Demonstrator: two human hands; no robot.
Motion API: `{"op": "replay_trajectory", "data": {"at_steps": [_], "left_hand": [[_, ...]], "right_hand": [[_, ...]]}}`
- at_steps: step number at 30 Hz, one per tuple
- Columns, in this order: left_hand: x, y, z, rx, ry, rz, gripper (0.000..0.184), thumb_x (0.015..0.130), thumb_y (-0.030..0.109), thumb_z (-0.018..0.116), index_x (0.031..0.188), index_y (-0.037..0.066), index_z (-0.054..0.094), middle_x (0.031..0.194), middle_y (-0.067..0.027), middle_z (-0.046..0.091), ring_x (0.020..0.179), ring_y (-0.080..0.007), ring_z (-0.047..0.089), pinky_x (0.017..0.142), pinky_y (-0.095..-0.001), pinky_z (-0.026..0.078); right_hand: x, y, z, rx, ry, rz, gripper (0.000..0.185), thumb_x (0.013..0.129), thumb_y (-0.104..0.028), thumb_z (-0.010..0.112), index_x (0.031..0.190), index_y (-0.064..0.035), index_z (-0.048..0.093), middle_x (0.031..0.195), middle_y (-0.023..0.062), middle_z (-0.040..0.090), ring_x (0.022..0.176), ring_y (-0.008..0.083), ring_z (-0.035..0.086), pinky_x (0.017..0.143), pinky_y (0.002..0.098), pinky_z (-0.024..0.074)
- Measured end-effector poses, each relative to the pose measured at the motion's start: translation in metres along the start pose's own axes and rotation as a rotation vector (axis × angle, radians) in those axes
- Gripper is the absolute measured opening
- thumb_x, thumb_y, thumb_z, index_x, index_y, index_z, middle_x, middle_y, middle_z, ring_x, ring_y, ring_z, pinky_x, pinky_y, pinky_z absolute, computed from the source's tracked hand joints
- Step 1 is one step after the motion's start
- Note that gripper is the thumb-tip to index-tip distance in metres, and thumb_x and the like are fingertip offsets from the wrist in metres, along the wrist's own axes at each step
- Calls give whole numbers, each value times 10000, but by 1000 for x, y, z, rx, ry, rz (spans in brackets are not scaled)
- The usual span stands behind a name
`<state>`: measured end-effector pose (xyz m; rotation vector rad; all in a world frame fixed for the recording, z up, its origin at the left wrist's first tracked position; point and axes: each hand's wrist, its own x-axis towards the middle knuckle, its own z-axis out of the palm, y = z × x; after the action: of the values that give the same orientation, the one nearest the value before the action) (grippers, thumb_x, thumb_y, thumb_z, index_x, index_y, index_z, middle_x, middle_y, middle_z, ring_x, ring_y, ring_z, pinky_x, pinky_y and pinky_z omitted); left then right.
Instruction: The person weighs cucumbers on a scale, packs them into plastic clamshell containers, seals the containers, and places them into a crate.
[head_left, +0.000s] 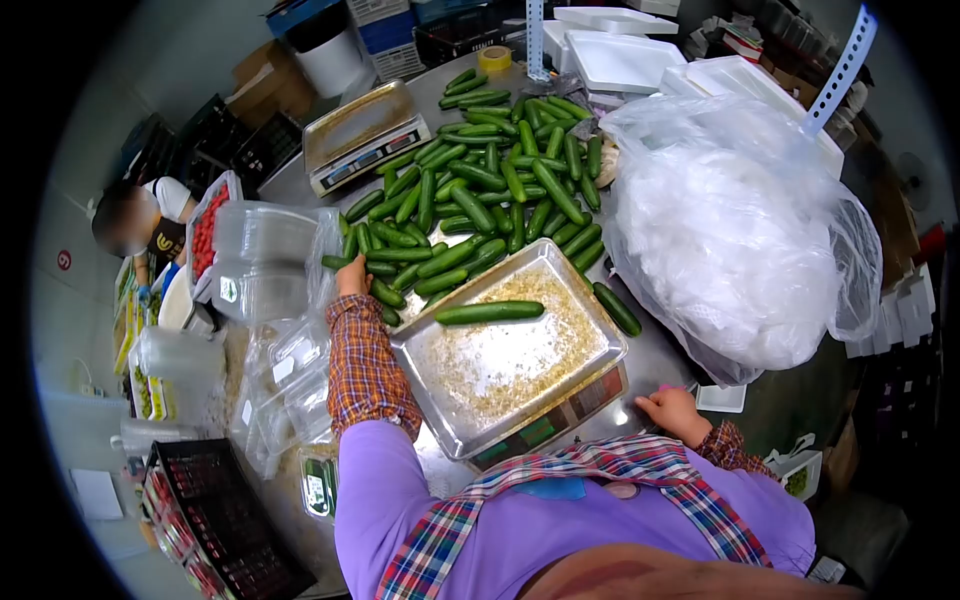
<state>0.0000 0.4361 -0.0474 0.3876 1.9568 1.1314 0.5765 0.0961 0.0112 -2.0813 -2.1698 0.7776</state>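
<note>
At the left side of a large heap of cucumbers (470,180), my left hand (352,277) is closed around a cucumber (337,262), whose end sticks out past the fingers. A single cucumber (490,312) lies across the metal tray (465,425) of the scale in front of me. Pale crumb-like residue covers much of that tray. My right hand (674,413) rests near the table edge, to the right of the scale, with fingers partly extended and no object visible in it. One cucumber (617,309) lies apart, close to the tray's right rim.
A second scale (365,135) stands behind the heap. Clear plastic boxes (262,250) are stacked at left, beside red fruit (208,230). A big bag of white plastic (735,240) fills the right. A black crate (215,510) stands lower left. Another person (160,225) works at far left.
</note>
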Motion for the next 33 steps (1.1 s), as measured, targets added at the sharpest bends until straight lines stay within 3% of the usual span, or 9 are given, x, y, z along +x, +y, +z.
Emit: {"op": "replay_trajectory", "data": {"at_steps": [8, 12, 15, 18, 23, 27, 29, 31, 33], "left_hand": [[-59, 23, -19, -297, -193, 29, 417, 872, 317, 522, 1110, -23, 480, 842, -116, 572, 690, -260, 585, 552, -418, 496], [-67, 24, -45, -660, -579, -203, 275, 937, 298, 471, 956, 23, 483, 738, -65, 528, 572, -146, 514, 467, -232, 452], [-124, 33, -63, -617, -678, -110, 283, 944, 303, 469, 984, 23, 484, 721, -30, 500, 535, -93, 448, 431, -198, 395], [-177, 30, -82, -622, -779, -52, 399, 937, 423, 462, 1024, 35, 490, 718, -2, 463, 510, -68, 396, 406, -190, 318], [-251, 6, -109, -480, -792, 102, 538, 922, 576, 342, 955, 56, 477, 625, -3, 420, 463, -84, 366, 388, -214, 293], [-304, -24, -127, -514, -847, 84, 539, 936, 567, 295, 934, 58, 472, 607, -10, 415, 456, -101, 367, 405, -242, 300], [-329, -38, -129, -577, -828, 63, 535, 944, 554, 277, 930, 56, 469, 606, -11, 416, 454, -109, 368, 419, -260, 310], [-343, -56, -134, -660, -867, 78, 423, 956, 448, 365, 983, 41, 478, 706, -36, 470, 572, -142, 445, 537, -297, 386], [-374, -59, -114, -693, -762, 91, 356, 953, 377, 429, 1024, 31, 481, 774, -51, 494, 656, -160, 484, 608, -316, 417]], "right_hand": [[23, 13, -3, 104, 123, -165, 203, 828, -238, 591, 778, -49, 645, 683, 142, 605, 588, 345, 575, 535, 426, 438], [22, 14, 14, 383, 217, -121, 113, 806, -119, 591, 886, -47, 628, 796, 155, 628, 716, 369, 594, 629, 412, 478], [20, 2, 4, 417, 147, -103, 215, 803, -29, 574, 1009, -55, 628, 767, 115, 649, 652, 290, 625, 606, 347, 490], [21, 0, -4, 278, 165, -142, 113, 825, -169, 594, 841, -75, 655, 765, 113, 649, 702, 322, 624, 615, 390, 489], [24, -9, -7, -47, 234, -191, 501, 827, -494, 547, 575, -74, 654, 565, 159, 572, 526, 370, 559, 506, 451, 444], [3, -12, -2, 93, 84, -250, 414, 824, -387, 589, 590, -50, 644, 626, 157, 595, 628, 353, 588, 571, 446, 457], [-7, -38, 8, 267, 426, -574, 386, 814, -352, 606, 588, -40, 630, 628, 148, 593, 630, 345, 583, 569, 442, 450], [-24, -49, -1, 282, 374, -659, 365, 812, -318, 614, 589, -29, 617, 624, 142, 589, 621, 338, 576, 565, 437, 444], [-39, -45, -28, 108, -10, -484, 350, 816, -284, 613, 591, -15, 606, 616, 137, 582, 601, 333, 566, 559, 433, 438]]}}
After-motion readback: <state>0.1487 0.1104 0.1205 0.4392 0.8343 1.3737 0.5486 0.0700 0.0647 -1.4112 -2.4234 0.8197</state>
